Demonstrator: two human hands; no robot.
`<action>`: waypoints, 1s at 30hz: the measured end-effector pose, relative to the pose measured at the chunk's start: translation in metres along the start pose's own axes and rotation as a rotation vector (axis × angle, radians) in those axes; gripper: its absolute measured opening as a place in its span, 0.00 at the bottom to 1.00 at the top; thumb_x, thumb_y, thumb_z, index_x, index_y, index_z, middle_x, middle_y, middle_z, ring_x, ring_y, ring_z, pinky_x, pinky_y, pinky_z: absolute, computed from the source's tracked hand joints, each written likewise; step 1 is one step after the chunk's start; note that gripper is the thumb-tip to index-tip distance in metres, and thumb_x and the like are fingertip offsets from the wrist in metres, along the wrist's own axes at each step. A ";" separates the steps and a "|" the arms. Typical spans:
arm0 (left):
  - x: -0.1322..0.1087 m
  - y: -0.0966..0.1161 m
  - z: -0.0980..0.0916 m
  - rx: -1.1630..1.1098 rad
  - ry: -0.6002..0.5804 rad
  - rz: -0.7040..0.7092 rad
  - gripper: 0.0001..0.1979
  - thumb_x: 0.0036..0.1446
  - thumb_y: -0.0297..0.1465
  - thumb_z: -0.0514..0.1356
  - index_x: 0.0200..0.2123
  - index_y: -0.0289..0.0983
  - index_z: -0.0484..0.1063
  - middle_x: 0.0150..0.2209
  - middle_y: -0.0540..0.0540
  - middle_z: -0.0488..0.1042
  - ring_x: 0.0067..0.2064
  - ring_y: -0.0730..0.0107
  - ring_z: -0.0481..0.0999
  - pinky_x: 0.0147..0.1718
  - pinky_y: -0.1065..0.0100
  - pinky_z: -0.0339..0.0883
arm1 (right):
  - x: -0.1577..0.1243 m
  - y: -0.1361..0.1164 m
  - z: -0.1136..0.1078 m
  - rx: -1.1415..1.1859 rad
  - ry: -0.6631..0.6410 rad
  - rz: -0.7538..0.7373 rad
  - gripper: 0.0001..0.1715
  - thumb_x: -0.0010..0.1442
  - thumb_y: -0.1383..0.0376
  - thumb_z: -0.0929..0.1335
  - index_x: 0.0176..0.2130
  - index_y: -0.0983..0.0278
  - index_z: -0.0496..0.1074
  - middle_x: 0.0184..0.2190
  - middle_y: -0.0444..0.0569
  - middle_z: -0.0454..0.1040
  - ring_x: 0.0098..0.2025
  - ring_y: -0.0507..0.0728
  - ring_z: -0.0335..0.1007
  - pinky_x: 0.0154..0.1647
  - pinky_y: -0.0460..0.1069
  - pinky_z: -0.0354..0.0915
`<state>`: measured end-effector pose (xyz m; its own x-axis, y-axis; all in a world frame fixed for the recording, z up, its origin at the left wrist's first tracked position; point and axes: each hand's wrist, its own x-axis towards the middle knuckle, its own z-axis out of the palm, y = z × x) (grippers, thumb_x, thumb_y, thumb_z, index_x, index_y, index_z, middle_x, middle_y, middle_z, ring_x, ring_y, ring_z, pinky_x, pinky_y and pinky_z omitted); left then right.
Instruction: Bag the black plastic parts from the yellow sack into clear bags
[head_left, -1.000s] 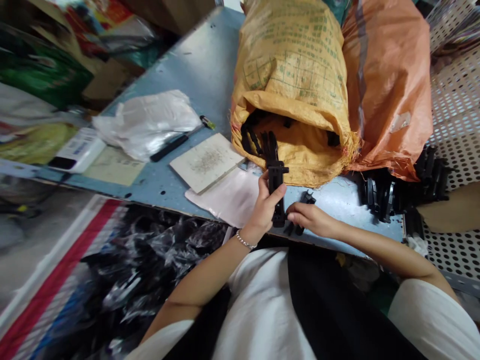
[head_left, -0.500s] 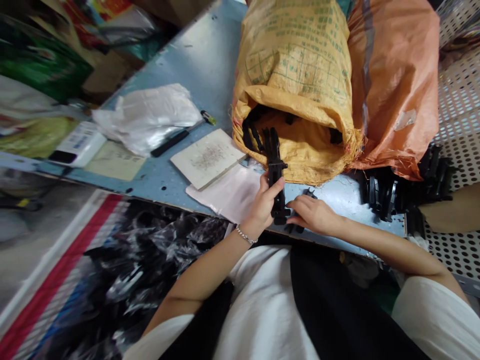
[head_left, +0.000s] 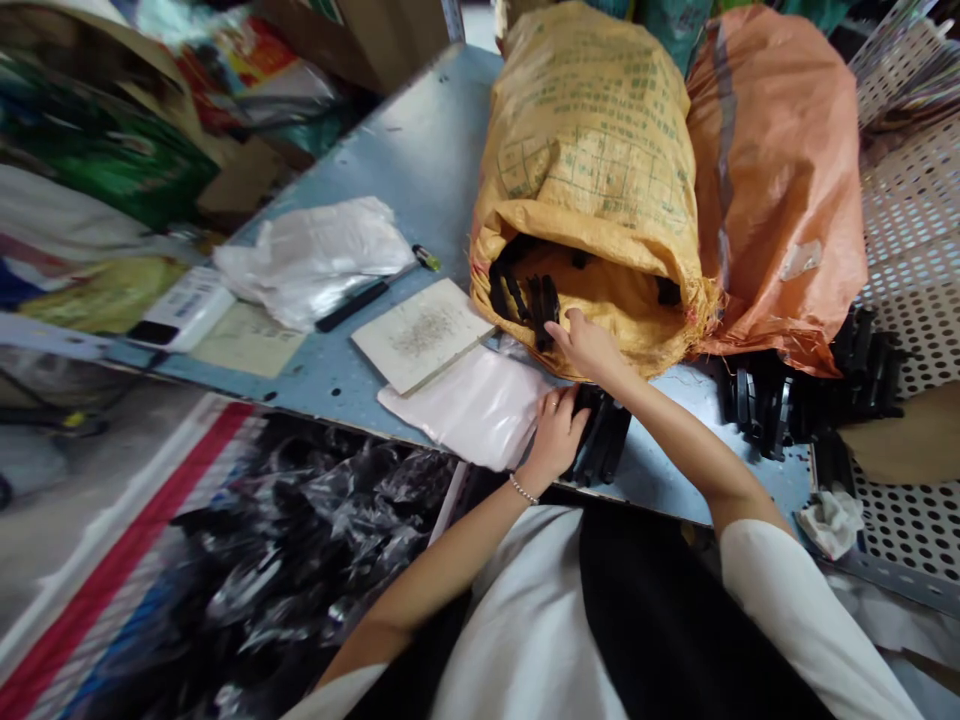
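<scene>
My left hand (head_left: 556, 435), with a bracelet at the wrist, is curled over the end of some long black plastic parts (head_left: 606, 440) lying side by side at the table's front edge. Just above it, my right hand (head_left: 589, 348) reaches across to the mouth of the yellow woven sack (head_left: 592, 150). Its fingers are apart, and one fingertip touches a group of black plastic parts (head_left: 541, 300) that stick out of the opening. More black parts show in the shadow inside the sack.
An orange sack (head_left: 780, 190) stands beside the yellow one, with black parts (head_left: 765, 400) in front. Left on the blue table (head_left: 442, 130) are a whitish slab (head_left: 420, 335), a flat plastic bag (head_left: 480, 405), and crumpled plastic bags (head_left: 322, 250). Below lie plastic-wrapped black items (head_left: 300, 540).
The upright black part in my left hand has been lowered onto the table with others. My left hand moved down and right; my right hand rose to the sack's mouth.
</scene>
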<state>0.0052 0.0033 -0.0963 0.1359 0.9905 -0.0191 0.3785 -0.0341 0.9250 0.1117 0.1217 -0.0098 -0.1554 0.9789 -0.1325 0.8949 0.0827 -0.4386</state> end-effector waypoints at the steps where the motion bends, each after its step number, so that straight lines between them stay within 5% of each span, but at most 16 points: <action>1: -0.001 0.000 0.000 0.076 0.013 0.037 0.21 0.63 0.36 0.56 0.58 0.37 0.68 0.59 0.36 0.68 0.63 0.52 0.64 0.65 0.47 0.53 | 0.018 -0.003 0.005 0.001 -0.021 0.070 0.33 0.70 0.46 0.57 0.55 0.71 0.66 0.49 0.65 0.76 0.50 0.67 0.74 0.47 0.54 0.64; 5: 0.013 -0.003 -0.020 0.009 0.112 0.082 0.22 0.65 0.41 0.55 0.58 0.39 0.68 0.57 0.37 0.68 0.60 0.56 0.67 0.62 0.51 0.60 | 0.042 -0.009 0.013 0.057 -0.137 0.171 0.27 0.70 0.54 0.57 0.51 0.73 0.69 0.47 0.64 0.78 0.48 0.66 0.76 0.42 0.51 0.66; 8: 0.037 0.002 -0.044 -0.307 0.236 -0.005 0.31 0.61 0.44 0.60 0.64 0.41 0.59 0.59 0.38 0.67 0.57 0.60 0.70 0.56 0.58 0.67 | 0.000 -0.011 0.013 -0.012 -0.041 0.086 0.26 0.69 0.53 0.58 0.53 0.70 0.68 0.45 0.62 0.78 0.44 0.66 0.76 0.39 0.52 0.66; 10: 0.050 0.014 -0.055 -0.502 0.257 -0.074 0.32 0.57 0.44 0.64 0.62 0.43 0.60 0.56 0.42 0.70 0.54 0.64 0.73 0.52 0.64 0.69 | -0.040 -0.011 0.010 -0.103 0.047 -0.124 0.28 0.67 0.49 0.61 0.54 0.69 0.66 0.45 0.62 0.78 0.43 0.66 0.75 0.39 0.53 0.66; 13: 0.050 0.041 -0.065 -0.726 0.136 -0.193 0.26 0.53 0.44 0.66 0.52 0.39 0.69 0.43 0.46 0.76 0.39 0.70 0.77 0.37 0.70 0.72 | -0.083 -0.002 -0.001 -0.100 0.089 -0.417 0.27 0.68 0.48 0.60 0.51 0.66 0.68 0.40 0.57 0.78 0.41 0.62 0.74 0.37 0.51 0.65; 17: 0.026 0.068 -0.068 -0.956 -0.184 -0.332 0.27 0.47 0.44 0.70 0.46 0.34 0.71 0.33 0.48 0.75 0.25 0.75 0.73 0.22 0.73 0.66 | -0.081 0.023 -0.025 -0.133 0.307 -0.462 0.28 0.72 0.49 0.54 0.48 0.67 0.69 0.37 0.56 0.76 0.40 0.60 0.72 0.37 0.51 0.63; 21: 0.011 0.076 -0.059 -0.988 -0.320 -0.412 0.24 0.46 0.46 0.70 0.36 0.32 0.71 0.30 0.48 0.75 0.22 0.74 0.73 0.18 0.73 0.65 | -0.059 0.038 -0.035 -0.185 0.244 -0.561 0.30 0.72 0.47 0.54 0.42 0.65 0.71 0.35 0.56 0.75 0.39 0.60 0.70 0.35 0.50 0.60; 25: 0.015 0.076 -0.053 -0.970 -0.156 -0.440 0.24 0.46 0.46 0.70 0.37 0.32 0.73 0.27 0.49 0.74 0.24 0.74 0.74 0.22 0.73 0.67 | -0.070 0.034 -0.026 -0.037 0.129 -0.453 0.33 0.73 0.49 0.49 0.38 0.63 0.71 0.29 0.49 0.74 0.31 0.55 0.68 0.30 0.48 0.56; 30: 0.019 0.071 -0.056 -0.901 -0.081 -0.405 0.26 0.49 0.47 0.67 0.44 0.33 0.74 0.30 0.48 0.76 0.29 0.72 0.74 0.29 0.71 0.68 | -0.118 0.014 -0.007 -0.146 0.111 -0.814 0.31 0.73 0.49 0.53 0.37 0.65 0.72 0.33 0.53 0.75 0.35 0.57 0.69 0.35 0.49 0.58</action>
<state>-0.0170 0.0272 -0.0101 0.2254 0.8917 -0.3926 -0.4232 0.4525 0.7849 0.1456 0.0086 0.0054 -0.7420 0.6146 0.2678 0.5667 0.7885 -0.2391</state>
